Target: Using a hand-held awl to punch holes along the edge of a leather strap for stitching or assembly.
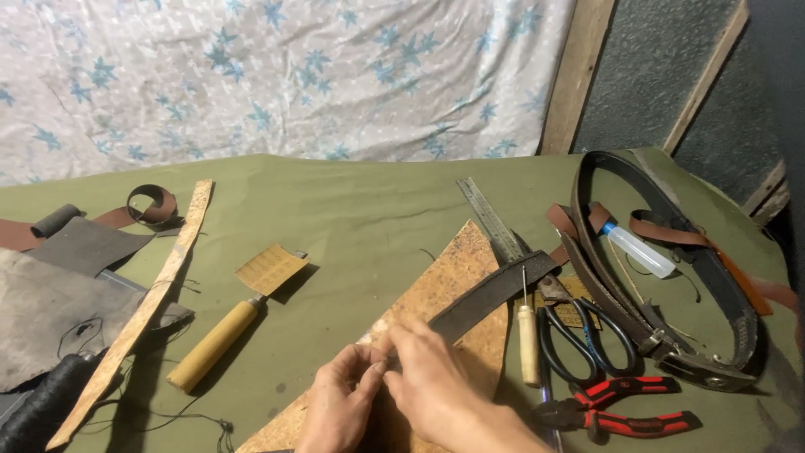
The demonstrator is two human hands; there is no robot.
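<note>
I see a big green table cloth (352,210) with a flat cork board (436,294) lying on it near me. A long dark leather strap (495,294) lies across the board. My left hand (335,403) and my right hand (436,386) meet at the strap's near end, fingers pinched tight on it. A dark belt (671,277) curls at the right. Near it lie black scissors (579,335), red pliers (629,407) and a thin awl (528,340).
</note>
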